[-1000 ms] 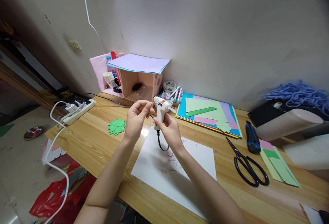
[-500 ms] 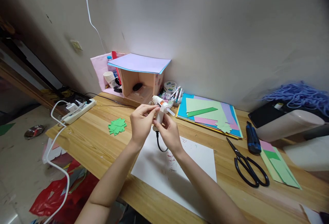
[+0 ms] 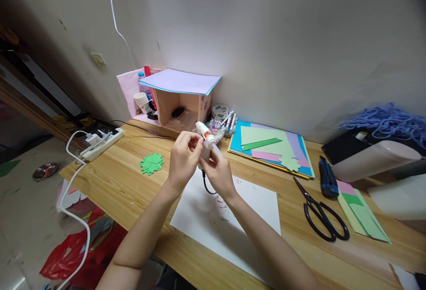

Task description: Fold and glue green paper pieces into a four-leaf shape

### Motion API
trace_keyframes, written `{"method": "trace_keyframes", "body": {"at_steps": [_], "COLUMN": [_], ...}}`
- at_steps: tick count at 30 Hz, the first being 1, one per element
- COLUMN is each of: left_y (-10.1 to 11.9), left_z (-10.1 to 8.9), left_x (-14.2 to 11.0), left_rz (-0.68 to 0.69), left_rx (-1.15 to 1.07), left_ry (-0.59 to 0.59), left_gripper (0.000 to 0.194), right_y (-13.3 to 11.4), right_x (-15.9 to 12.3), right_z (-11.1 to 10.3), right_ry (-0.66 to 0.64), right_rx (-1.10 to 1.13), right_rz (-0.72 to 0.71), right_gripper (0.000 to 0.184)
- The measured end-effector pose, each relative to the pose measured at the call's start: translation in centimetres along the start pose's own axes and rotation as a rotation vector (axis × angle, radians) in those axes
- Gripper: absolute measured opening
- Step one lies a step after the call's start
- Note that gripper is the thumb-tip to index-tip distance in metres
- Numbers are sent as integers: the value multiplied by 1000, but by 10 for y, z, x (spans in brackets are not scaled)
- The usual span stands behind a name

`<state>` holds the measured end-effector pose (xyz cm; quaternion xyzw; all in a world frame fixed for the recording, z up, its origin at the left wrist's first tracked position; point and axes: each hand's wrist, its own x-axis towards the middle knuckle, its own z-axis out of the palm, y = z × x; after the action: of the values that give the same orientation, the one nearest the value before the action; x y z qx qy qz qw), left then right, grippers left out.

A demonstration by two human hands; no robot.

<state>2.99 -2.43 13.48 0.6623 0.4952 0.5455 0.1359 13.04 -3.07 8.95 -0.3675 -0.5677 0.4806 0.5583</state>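
A white hot glue gun (image 3: 204,133) is held up between both hands, its nozzle toward the upper left and a pale glue stick jutting from its back end. My left hand (image 3: 185,156) is closed, pinching near the gun's body and trigger side. Closed round the handle is my right hand (image 3: 218,172). A black cord (image 3: 205,183) hangs from the handle's base. Below lies a white sheet of paper (image 3: 199,210) with reddish marks. Green zigzag-cut paper (image 3: 151,164) rests on the wooden table left of my hands.
Coloured paper sheets (image 3: 266,139) are stacked at the back right. Black scissors (image 3: 319,214), a blue utility knife (image 3: 327,179) and green strips (image 3: 364,219) lie at the right. A cardboard box (image 3: 179,103) stands against the wall; a white power strip (image 3: 103,145) sits at the left edge.
The glue gun has turned slightly in my hands, its glue-stick end now pointing more downward and toward me. My left hand has shifted a little along it.
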Motion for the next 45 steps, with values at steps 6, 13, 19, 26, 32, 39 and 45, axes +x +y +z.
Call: {"method": "trace_keyframes", "body": {"at_steps": [6,13,19,26,32,39,45], "left_y": [3,10,-9,-16,-21,-19,-11], "left_z": [-6,-12,-12,-9,-4,-1,1], "left_x": [1,5,0,-5,1,3,2], "left_rz": [-33,-156,-303,-376,-441,-439,-422], "left_rx": [-153,-526,-366,-266,-323,-366,-299], "left_ry": [69,-6,-15,-92,-180,-66,2], "left_gripper": [11,10,15,31,23,22,19], "right_y": [5,9,9,6,4,3,2], "right_x": [0,2,4,4,3,1,0], "right_z": [2,0,-3,-6,-5,-3,-1], "right_ry": [26,42,56,64,49,32,47], "right_rx": [-3,-24,-23,-20,-17,-13,-54], "right_rz": [60,69,63,64,55,32,23], "right_gripper": [45,45,48,45,44,42,39]}}
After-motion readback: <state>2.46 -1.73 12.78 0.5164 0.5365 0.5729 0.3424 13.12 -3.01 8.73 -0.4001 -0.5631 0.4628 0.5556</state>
